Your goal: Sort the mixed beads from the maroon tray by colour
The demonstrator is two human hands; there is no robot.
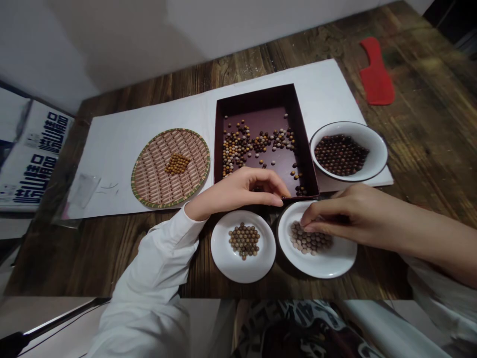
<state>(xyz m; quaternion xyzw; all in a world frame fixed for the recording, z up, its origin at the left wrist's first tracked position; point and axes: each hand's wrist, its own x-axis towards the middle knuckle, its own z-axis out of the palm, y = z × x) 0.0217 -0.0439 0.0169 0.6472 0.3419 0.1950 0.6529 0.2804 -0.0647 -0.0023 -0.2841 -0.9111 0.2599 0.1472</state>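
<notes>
A dark maroon box (223,129) holds several loose mixed-colour beads (246,144). My left hand (242,191) rests at the box's near edge, fingers curled and pinched together over the beads there; what they hold is hidden. My right hand (335,214) hovers over a small white dish (328,263) of greyish beads (309,241), fingertips pinched close above them. Next to it a second white dish (231,258) carries tan beads (244,240).
A round woven tray (149,174) with a small patch of yellow-brown beads lies at the left on a white sheet (119,134). A white bowl (376,154) of dark brown beads stands at the right. A red comb-like object (376,74) lies far right on the wooden table.
</notes>
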